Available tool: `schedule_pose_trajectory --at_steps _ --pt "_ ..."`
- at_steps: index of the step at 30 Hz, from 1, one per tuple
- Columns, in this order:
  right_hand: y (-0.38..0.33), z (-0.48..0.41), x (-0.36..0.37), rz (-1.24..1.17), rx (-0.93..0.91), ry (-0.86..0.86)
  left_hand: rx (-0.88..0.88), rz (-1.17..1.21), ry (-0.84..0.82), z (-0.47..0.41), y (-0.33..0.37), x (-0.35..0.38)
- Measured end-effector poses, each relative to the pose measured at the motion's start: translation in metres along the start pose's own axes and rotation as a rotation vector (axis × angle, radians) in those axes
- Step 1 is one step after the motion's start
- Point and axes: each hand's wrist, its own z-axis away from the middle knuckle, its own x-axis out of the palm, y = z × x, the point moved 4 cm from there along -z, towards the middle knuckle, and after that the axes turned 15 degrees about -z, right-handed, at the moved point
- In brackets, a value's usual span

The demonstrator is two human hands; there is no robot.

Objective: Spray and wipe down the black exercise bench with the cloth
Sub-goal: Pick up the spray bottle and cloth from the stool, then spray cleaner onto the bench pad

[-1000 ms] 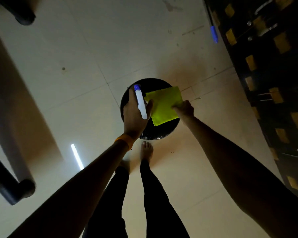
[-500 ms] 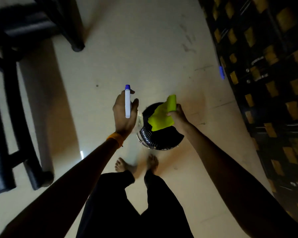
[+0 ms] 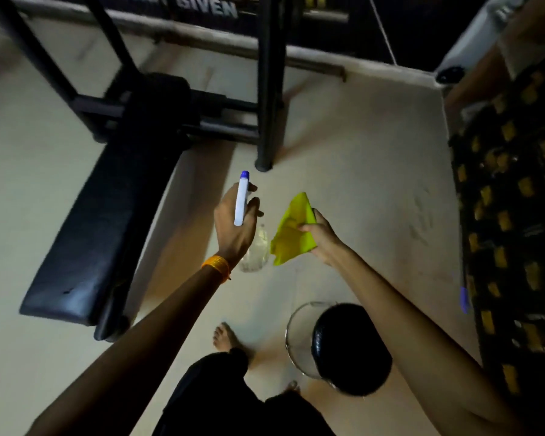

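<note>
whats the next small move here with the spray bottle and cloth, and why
Probably swing the left hand leftward so the spray bottle aims at the black bench pad. Its nozzle points over bare floor, the pad lies off to the left, and the right hand already holds the yellow cloth.

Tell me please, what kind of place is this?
Probably a small home gym. A padded black bench stands on a tiled floor, joined to a black metal rack frame, and a banner with large printed letters hangs behind it.
</note>
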Motion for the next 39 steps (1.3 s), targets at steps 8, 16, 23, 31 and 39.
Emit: schedule_pose_trajectory --at_steps 8,16,23,31,39 --pt "-0.037 -0.096 0.18 0.085 0.005 -0.123 -0.05 -0.117 0.245 -0.105 -0.062 -0.113" --pt "-0.052 -0.216 0.328 0.257 0.087 -0.303 -0.188 -0.154 0.45 -0.206 -0.15 -0.184" --pt "-0.052 -0.321 0.453 0.402 0.184 -0.499 -0.321 -0.136 0.672 -0.283 -0.202 -0.222" --pt "-0.003 -0.408 0.548 0.648 0.399 -0.596 -0.536 -0.123 0.835 -0.331 -0.281 -0.245" --pt "0.074 -0.482 0.616 0.84 0.533 -0.623 -0.637 -0.139 0.889 -0.362 -0.352 -0.265"
